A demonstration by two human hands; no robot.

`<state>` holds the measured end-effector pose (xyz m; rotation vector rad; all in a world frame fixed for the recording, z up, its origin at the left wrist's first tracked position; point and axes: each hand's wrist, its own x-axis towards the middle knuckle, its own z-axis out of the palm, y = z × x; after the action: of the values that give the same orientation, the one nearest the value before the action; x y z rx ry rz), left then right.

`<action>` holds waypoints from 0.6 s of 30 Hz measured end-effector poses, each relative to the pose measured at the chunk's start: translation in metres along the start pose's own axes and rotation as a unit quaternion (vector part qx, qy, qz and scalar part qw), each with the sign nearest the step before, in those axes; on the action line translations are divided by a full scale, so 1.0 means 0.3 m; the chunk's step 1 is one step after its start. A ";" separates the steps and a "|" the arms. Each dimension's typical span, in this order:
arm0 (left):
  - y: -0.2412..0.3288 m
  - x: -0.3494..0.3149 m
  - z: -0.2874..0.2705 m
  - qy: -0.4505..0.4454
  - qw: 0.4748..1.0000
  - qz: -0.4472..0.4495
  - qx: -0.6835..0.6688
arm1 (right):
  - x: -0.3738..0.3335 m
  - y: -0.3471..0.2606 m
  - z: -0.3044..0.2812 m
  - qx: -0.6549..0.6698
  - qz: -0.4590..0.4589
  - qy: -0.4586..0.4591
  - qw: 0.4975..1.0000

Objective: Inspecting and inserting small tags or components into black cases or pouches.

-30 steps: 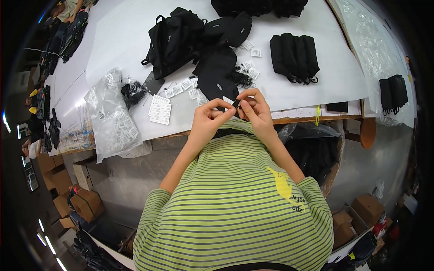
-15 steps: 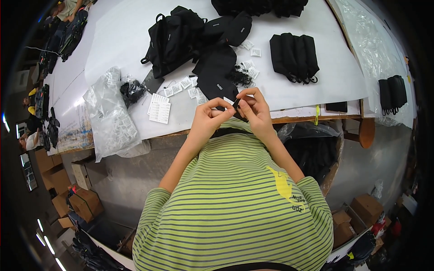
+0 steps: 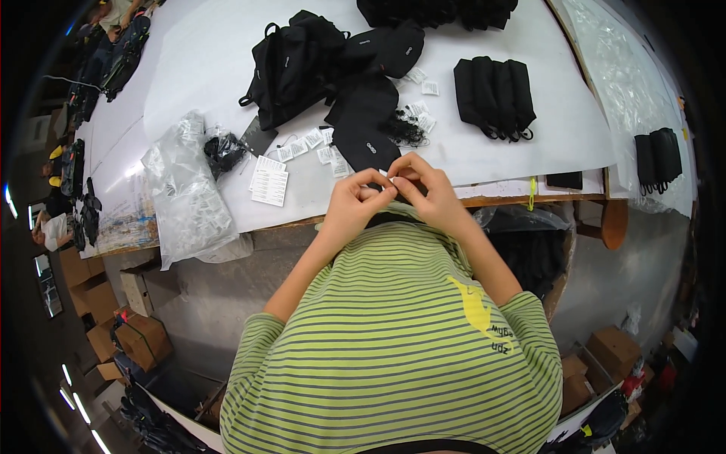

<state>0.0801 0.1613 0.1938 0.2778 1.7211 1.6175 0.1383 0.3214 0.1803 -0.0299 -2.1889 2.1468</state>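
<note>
At the table's near edge my left hand (image 3: 354, 198) and my right hand (image 3: 432, 191) meet, thumbs and forefingers pinched with their tips almost touching. A small white piece shows between the fingertips; its kind is too small to tell. Just beyond them lies a flat black fabric bag (image 3: 367, 140), whose near end runs under my fingers. White printed tags (image 3: 302, 144) are spread left of it, with more tags and a tangle of black strings (image 3: 404, 129) on its right. White printed sheets (image 3: 269, 185) lie left of my left hand.
A black backpack (image 3: 295, 72) lies farther back. Folded black bags (image 3: 495, 98) rest at the right, and a clear plastic bag (image 3: 185, 193) at the left. Below the table edge, a plastic-lined box (image 3: 522, 219) holds black items. Cardboard boxes (image 3: 140, 340) stand on the floor.
My right hand has turned inward and its fingers have come down closer to the left fingertips. The black piece that showed between the hands is now mostly hidden.
</note>
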 end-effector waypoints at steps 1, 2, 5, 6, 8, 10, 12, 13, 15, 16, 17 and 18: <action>-0.015 -0.004 0.002 0.004 1.000 0.002 0.001 | 0.021 -0.007 -0.029 0.001 -0.002 -0.003 1.000; -0.034 -0.009 0.010 -0.010 0.997 0.011 0.076 | 0.053 -0.016 -0.067 -0.083 0.054 -0.019 0.995; 0.004 -0.018 0.050 -0.052 0.973 0.027 0.223 | 0.158 0.021 -0.069 -0.163 0.134 -0.029 0.977; 0.012 -0.012 0.060 -0.101 0.961 0.046 0.253 | 0.176 0.096 -0.040 -0.238 0.039 -0.068 0.968; 0.025 0.001 0.068 -0.152 0.938 0.075 0.302 | 0.186 0.219 0.019 -0.419 -0.065 -0.142 0.895; -0.007 0.007 0.070 -0.146 0.934 0.112 0.305 | 0.192 0.279 0.037 -0.485 -0.063 -0.167 0.856; 0.015 0.001 0.064 -0.155 0.921 0.094 0.345 | 0.198 0.275 0.031 -0.487 -0.052 -0.168 0.856; 0.008 0.003 0.057 -0.152 0.921 0.093 0.346 | 0.202 0.270 0.016 -0.450 -0.007 -0.152 0.880; -0.025 0.003 0.045 -0.079 0.964 0.077 0.243 | 0.199 0.232 -0.008 -0.411 0.040 -0.136 0.900; -0.032 0.010 0.031 -0.035 0.969 0.073 0.233 | 0.191 0.207 -0.021 -0.381 0.044 -0.099 0.918; -0.051 0.030 0.013 -0.034 0.969 0.073 0.233 | 0.183 0.178 -0.035 -0.350 0.048 -0.063 0.933; -0.074 0.056 -0.008 0.081 0.929 0.190 0.307 | 0.170 0.158 -0.051 -0.309 0.014 -0.047 0.950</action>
<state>0.0741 0.1660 0.1668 0.8446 2.3927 1.3295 0.0865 0.3411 0.1352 0.0069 -2.8335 1.4067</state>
